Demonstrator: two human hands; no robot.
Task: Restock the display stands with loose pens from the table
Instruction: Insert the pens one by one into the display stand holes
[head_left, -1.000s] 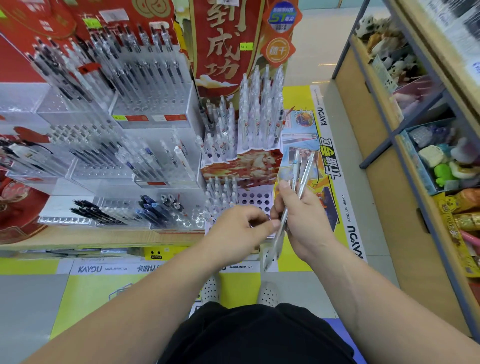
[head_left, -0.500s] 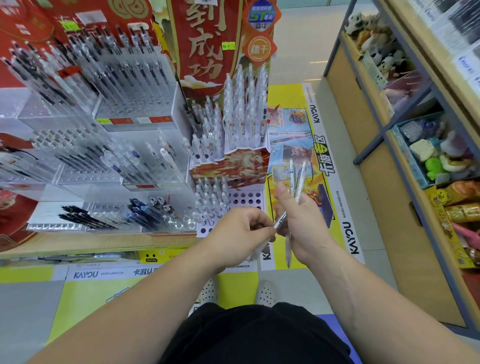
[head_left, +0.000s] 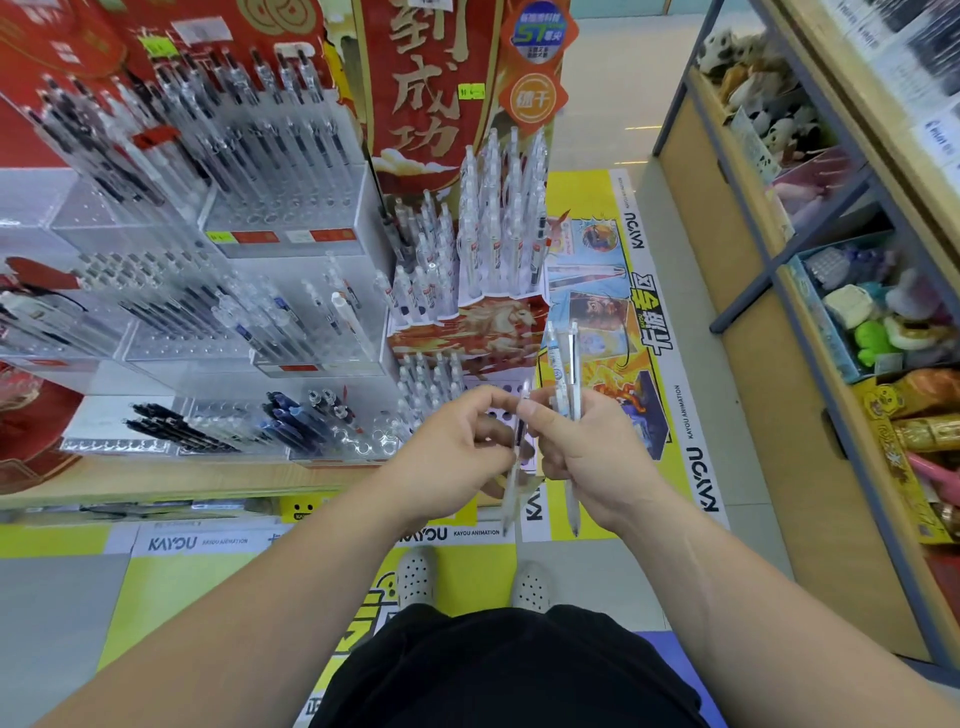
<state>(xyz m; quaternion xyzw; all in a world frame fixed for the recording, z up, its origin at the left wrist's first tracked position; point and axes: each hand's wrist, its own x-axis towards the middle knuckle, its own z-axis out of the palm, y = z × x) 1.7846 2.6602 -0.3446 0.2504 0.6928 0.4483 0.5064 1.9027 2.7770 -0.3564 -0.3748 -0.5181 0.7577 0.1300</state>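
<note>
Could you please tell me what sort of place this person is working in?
Most likely a stationery shop: clear display stands packed with pens, price labels on their fronts, and a shelf of small toys across the aisle.

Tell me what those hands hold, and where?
Right hand grips a few pens around their middles; left hand pinches one pen near its upper end.

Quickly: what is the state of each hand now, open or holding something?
Left hand: closed, pinching one pen.
Right hand: closed, grip around a bunch of pens.
</note>
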